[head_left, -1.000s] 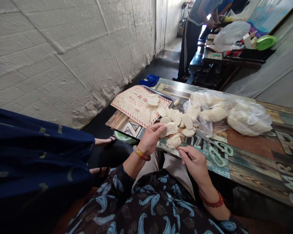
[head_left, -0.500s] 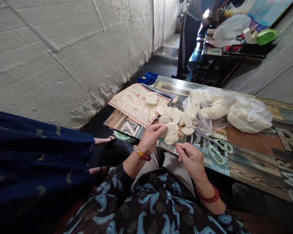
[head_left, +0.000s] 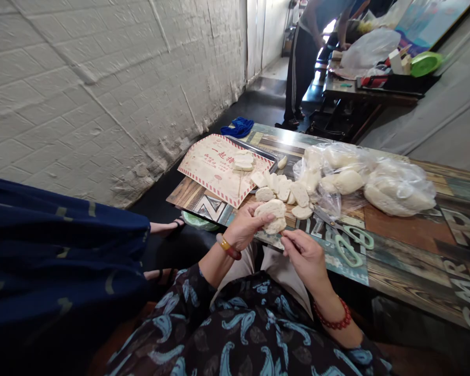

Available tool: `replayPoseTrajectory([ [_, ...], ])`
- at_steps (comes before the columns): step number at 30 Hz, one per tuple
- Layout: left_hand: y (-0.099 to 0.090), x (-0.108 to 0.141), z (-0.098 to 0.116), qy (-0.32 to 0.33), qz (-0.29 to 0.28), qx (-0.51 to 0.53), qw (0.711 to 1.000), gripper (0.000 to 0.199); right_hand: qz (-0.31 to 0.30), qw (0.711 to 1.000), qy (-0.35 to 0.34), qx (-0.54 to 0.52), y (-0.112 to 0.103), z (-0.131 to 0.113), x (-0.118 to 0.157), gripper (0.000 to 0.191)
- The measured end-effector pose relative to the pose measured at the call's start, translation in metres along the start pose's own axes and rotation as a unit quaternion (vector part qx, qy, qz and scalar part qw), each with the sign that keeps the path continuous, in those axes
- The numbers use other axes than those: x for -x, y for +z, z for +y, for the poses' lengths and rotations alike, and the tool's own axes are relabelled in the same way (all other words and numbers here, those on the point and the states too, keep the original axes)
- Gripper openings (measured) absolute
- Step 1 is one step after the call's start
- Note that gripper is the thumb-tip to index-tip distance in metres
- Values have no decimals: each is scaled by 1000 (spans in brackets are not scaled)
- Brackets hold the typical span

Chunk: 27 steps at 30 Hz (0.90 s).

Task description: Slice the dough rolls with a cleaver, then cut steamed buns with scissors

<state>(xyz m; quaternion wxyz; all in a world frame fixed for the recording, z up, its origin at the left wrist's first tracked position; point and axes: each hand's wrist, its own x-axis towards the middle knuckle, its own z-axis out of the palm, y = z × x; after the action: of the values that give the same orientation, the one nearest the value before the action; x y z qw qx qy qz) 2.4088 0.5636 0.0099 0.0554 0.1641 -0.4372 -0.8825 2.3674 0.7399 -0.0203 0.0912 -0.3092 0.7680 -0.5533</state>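
Note:
My left hand (head_left: 248, 224) is closed on pale slices of steamed bun (head_left: 272, 210), pinching them between thumb and fingers. Just right of it, my right hand (head_left: 303, 250) pinches the end of a thin stick (head_left: 282, 233) that meets the lower slice; most of the stick is hidden. Beyond my hands lies a pile of loose bun slices (head_left: 284, 187). Scissors with pale green handles (head_left: 348, 243) rest to the right. A printed paper sheet (head_left: 207, 167) over a tray (head_left: 268, 155) bears more slices (head_left: 243, 160) with a thin stick showing.
Clear plastic bags of whole buns (head_left: 399, 188) sit on the patterned table (head_left: 407, 256). A blue cloth (head_left: 237, 127) lies at its far end. Someone in dark blue clothing (head_left: 62, 271) is close on my left. Another person (head_left: 303, 62) bends over a cluttered back table (head_left: 376, 96).
My left hand's slices have shifted: the upper one now sits lower and overlaps the other more. My right hand keeps its pinch, nearly in place. The person at the back table leans further down.

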Motion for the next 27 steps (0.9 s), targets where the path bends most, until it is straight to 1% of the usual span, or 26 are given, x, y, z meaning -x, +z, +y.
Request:
replayPoseTrajectory([
  [2, -1, -1, -1, 4, 11, -6, 1000, 46, -24, 1000, 15, -8, -3, 3, 4, 26],
  [5, -3, 0, 1, 28, 48, -13, 998, 39, -51, 996, 64, -37, -9, 8, 14, 30],
  [8, 0, 2, 4, 39, 61, -10, 997, 40, -31, 994, 85, -54, -13, 12, 22, 28],
  [11, 6, 4, 6, 49, 50, 16, 997, 48, 5, 997, 66, -39, -14, 11, 26, 25],
  [14, 9, 6, 5, 53, 40, 33, 997, 57, 19, 998, 51, -22, -13, 10, 27, 24],
  [19, 11, 6, 0, 51, 52, 14, 997, 43, 30, 999, 40, -7, -11, 10, 30, 23],
  [22, 13, 7, -3, 55, 56, 11, 997, 45, 36, 999, 41, -3, -9, 11, 31, 24],
  [27, 16, 9, -4, 60, 47, 9, 997, 45, 38, 999, 32, -4, -5, 7, 28, 25],
])
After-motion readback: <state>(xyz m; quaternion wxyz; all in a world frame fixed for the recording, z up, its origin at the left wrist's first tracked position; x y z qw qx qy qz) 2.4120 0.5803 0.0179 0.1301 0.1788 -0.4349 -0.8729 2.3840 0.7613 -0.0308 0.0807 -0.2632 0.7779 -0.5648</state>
